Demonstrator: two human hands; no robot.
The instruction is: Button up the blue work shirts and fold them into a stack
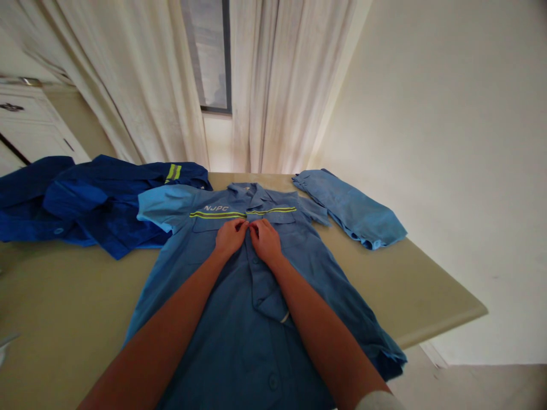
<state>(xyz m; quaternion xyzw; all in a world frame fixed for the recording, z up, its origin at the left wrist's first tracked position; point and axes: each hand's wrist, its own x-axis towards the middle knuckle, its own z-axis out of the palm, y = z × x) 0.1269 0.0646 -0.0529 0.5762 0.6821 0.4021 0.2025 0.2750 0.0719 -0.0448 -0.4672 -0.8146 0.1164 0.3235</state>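
Note:
A blue short-sleeved work shirt lies front up on the table, collar away from me. It has yellow reflective stripes and white lettering across the chest. My left hand and my right hand meet at the front placket, just below the stripe. Both pinch the shirt's edge between thumb and fingers; whether a button is in the pinch is hidden. Below my hands the placket's lower part is folded over, and a button shows on the front near me.
Dark blue garments lie heaped at the left, partly under the shirt's sleeve. A folded lighter blue garment rests at the back right of the table. Curtains hang behind, with a wall on the right.

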